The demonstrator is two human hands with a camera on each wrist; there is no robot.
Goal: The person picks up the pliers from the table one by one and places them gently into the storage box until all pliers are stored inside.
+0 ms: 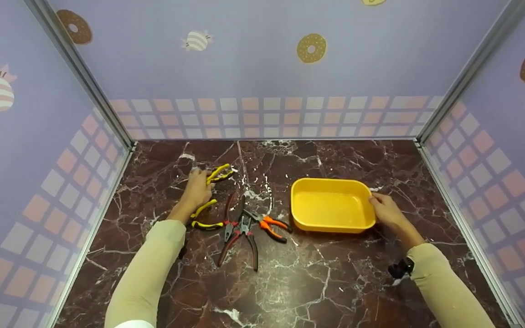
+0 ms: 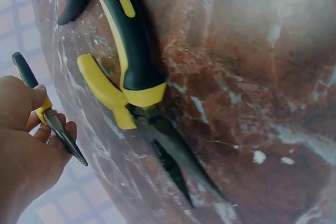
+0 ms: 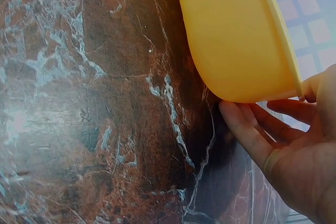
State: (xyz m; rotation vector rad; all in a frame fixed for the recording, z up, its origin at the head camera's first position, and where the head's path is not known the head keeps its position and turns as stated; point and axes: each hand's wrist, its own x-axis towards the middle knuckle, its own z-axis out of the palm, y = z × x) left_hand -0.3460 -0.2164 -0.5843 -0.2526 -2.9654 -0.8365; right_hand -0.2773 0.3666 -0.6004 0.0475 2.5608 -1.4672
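Holding pliers and tub, hands sit apart.

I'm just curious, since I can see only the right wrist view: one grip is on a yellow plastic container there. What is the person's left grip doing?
Observer: The left grip holds long-nose pliers with yellow-and-black handles.
Visitor: Oh, nice. And does anything lie close to the yellow plastic container, on the side away from the right grip?
Observer: Yes, in the head view a pair of orange-and-black-handled pliers lies there on the marble-patterned tabletop.
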